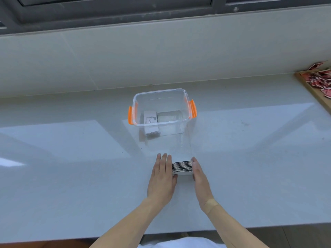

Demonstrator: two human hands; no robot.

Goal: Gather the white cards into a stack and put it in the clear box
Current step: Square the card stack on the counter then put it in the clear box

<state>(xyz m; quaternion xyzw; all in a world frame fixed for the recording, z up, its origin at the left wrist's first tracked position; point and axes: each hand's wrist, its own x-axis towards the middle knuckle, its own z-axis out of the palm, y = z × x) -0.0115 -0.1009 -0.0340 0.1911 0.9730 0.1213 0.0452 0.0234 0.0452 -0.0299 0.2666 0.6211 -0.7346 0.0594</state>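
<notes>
A stack of white cards (182, 167) stands on its edge on the pale counter (71, 158), just in front of the clear box. My left hand (162, 179) presses flat against the stack's left side, and my right hand (201, 181) presses against its right side, so the cards are squeezed between both palms. The clear box (162, 93) with orange latches (193, 109) stands open behind the stack. Inside it, at the bottom left, lies another pile of white cards (151, 123) with a printed word on top.
A wooden tray (317, 93) with red and white packets sits at the far right edge of the counter. A tiled wall and a dark window frame rise behind the box. The counter's front edge runs close to my body.
</notes>
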